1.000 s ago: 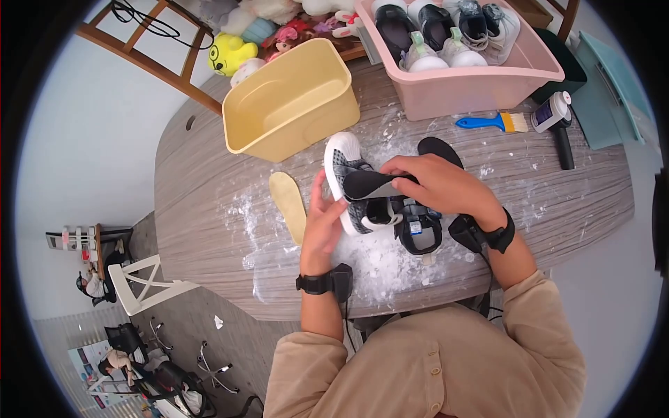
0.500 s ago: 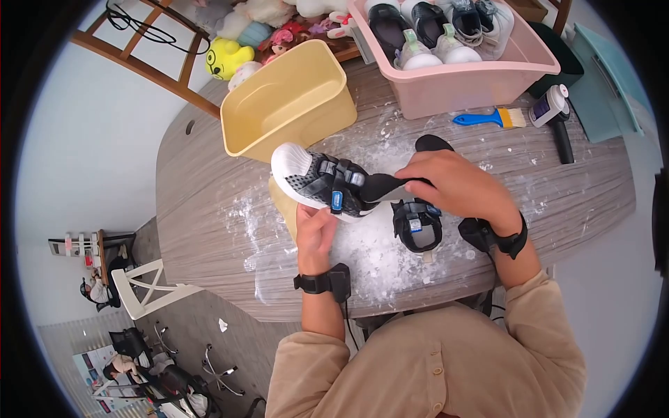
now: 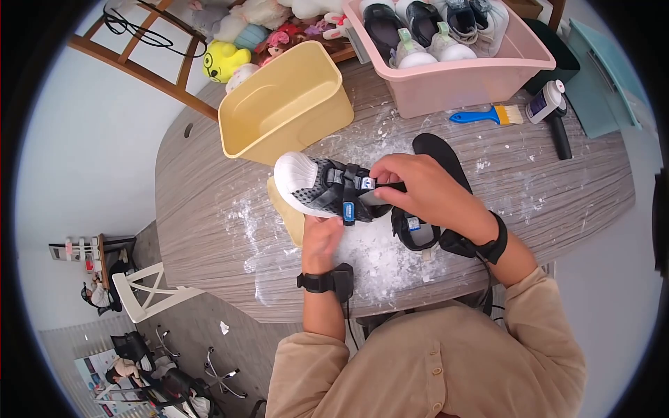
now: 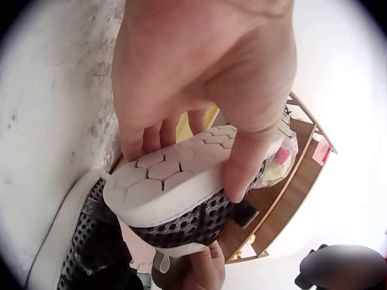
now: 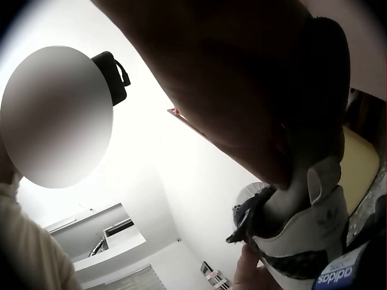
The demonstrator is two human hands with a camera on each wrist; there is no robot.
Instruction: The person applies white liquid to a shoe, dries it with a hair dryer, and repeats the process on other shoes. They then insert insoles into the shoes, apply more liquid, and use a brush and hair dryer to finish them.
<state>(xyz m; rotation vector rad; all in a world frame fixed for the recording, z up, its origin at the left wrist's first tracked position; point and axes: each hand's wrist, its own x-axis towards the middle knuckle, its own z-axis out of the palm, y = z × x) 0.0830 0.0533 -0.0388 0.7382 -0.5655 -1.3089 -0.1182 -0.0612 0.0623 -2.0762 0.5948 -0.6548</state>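
Observation:
My left hand grips a black-and-white strapped sneaker from below, holding it raised over the table with its toe to the left. In the left wrist view, the thumb lies along one side of the white sole and the fingers along the other. Above the heel opening, my right hand pinches a black insole. The right wrist view shows the insole's lower part inside the sneaker. A matching sneaker stands on the table under my right wrist.
A second black insole lies beyond my right hand. Partly under the raised sneaker is a yellowish insole. Behind stand a yellow bin and a pink bin of shoes. A blue brush and a white bottle lie at right.
The held sneaker has turned from its side and moved left, its straps now facing up. My right hand has brought the insole closer, and less of it shows outside the opening.

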